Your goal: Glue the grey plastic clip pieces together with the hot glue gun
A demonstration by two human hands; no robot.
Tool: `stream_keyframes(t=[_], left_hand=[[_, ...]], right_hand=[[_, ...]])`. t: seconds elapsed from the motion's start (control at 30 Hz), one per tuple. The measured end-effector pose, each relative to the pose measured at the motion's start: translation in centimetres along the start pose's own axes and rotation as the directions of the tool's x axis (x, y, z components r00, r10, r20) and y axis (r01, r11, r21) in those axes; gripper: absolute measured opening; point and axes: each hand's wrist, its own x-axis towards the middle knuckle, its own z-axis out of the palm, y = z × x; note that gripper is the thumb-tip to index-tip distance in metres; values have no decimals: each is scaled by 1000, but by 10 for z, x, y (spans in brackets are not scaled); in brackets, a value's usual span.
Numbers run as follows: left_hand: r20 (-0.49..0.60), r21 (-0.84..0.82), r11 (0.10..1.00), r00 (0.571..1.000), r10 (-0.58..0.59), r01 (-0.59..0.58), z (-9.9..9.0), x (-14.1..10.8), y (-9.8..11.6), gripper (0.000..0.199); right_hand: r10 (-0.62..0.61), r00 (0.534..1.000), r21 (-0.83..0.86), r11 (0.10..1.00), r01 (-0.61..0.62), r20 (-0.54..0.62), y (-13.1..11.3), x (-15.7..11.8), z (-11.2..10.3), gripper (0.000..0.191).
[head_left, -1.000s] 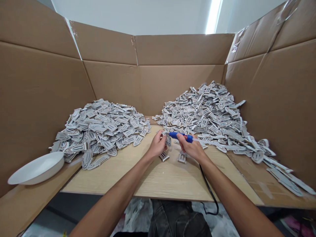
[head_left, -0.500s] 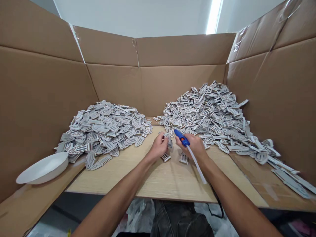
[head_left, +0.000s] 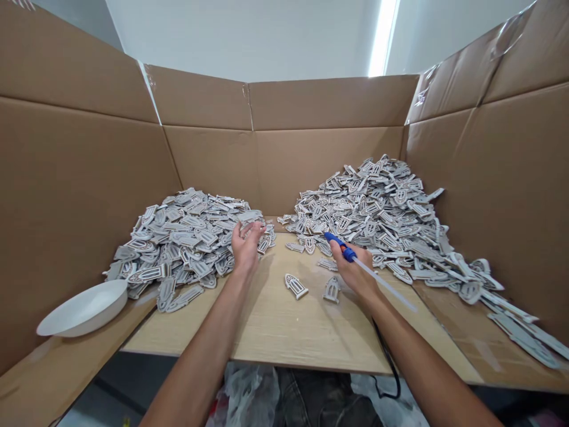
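My right hand (head_left: 358,267) is wrapped round a blue hot glue gun (head_left: 341,245). Its nozzle points up and left, and a long pale glue stick (head_left: 386,283) juts from the back. At the right edge of the left pile of window-shaped pieces (head_left: 191,228), my left hand (head_left: 246,243) hovers with its fingers apart, holding nothing that I can see. Between my arms, a grey arched piece with dark outlines (head_left: 296,286) lies on the board. A second arched piece (head_left: 331,289) lies to its right, close to my right wrist.
A larger heap of similar pieces (head_left: 368,201) rises at the back right and trails towards the front right. A white bowl (head_left: 84,308) stands at the left. Cardboard walls (head_left: 329,148) surround the wooden board (head_left: 284,332). A black cord (head_left: 386,350) hangs by my right forearm.
My left hand has moved left from the middle to the left pile and let go of the piece it held. The glue gun has shifted slightly right, its stick swinging outward.
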Motion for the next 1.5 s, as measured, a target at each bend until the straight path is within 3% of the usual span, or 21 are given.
stream_keyframes(t=[0.1, 0.23, 0.37, 0.47, 0.53, 0.63, 0.67, 0.73, 0.8, 0.93, 1.03, 1.13, 1.3, 1.37, 1.43, 1.5], left_hand=[[-34, 105, 994, 999, -28, 31, -2, 0, -4, 50], [102, 433, 899, 986, -128, 72, -4, -12, -21, 34], [335, 607, 790, 929, -160, -83, -5, -24, -31, 14], [460, 641, 745, 870, -178, -186, -8, -29, -29, 13], [569, 670, 703, 772, -283, -236, -12, -29, -21, 16], [682, 714, 619, 524, -510, -328, -18, -25, -4, 34], [693, 716, 606, 459, -556, -347, -19, -23, 1, 42], [689, 725, 586, 372, -622, -362, -22, -20, 6, 52], [658, 751, 554, 341, -671, -359, -24, -19, 5, 49], [625, 780, 531, 376, -684, -331, -24, -21, -4, 37], [650, 758, 580, 427, -629, -300, -22, -23, -3, 31], [630, 749, 629, 521, -576, -209, -19, -24, 3, 20], [557, 718, 692, 654, -512, -70, -16, -23, 7, 13], [450, 708, 706, 761, -467, 15, -16, -20, 4, 13], [266, 687, 714, 865, -425, 139, -17, -15, 0, 14], [107, 648, 719, 905, -412, 250, -18, -11, -5, 15]], right_hand=[[-8, 999, -9, 1000, 9, 38, 1, 0, 1, 56], [13, 997, -29, 1000, -11, 75, 2, -1, 2, 55], [90, 994, -59, 995, -86, 60, 2, 1, 1, 58], [177, 984, -99, 980, -173, 35, 5, 4, 0, 59], [202, 978, -148, 970, -193, 46, 9, 6, 0, 53], [191, 973, -303, 942, -144, 130, 18, 8, 0, 29], [190, 968, -358, 926, -120, 166, 21, 8, 0, 22], [206, 948, -437, 896, -83, 243, 24, 9, 1, 18], [215, 927, -459, 887, -54, 306, 24, 8, 2, 18], [145, 921, -384, 923, 5, 361, 21, 7, 4, 12], [79, 897, -192, 981, 7, 435, 16, 3, 6, 8], [7, 840, -22, 1000, 6, 542, 11, -2, 8, 6], [-58, 787, 8, 998, 67, 614, 10, -8, 14, 10], [-58, 782, -23, 995, 92, 620, 13, -9, 18, 14], [-65, 782, -50, 991, 122, 620, 16, -9, 23, 18], [-71, 784, -74, 986, 148, 617, 17, -9, 27, 18]])
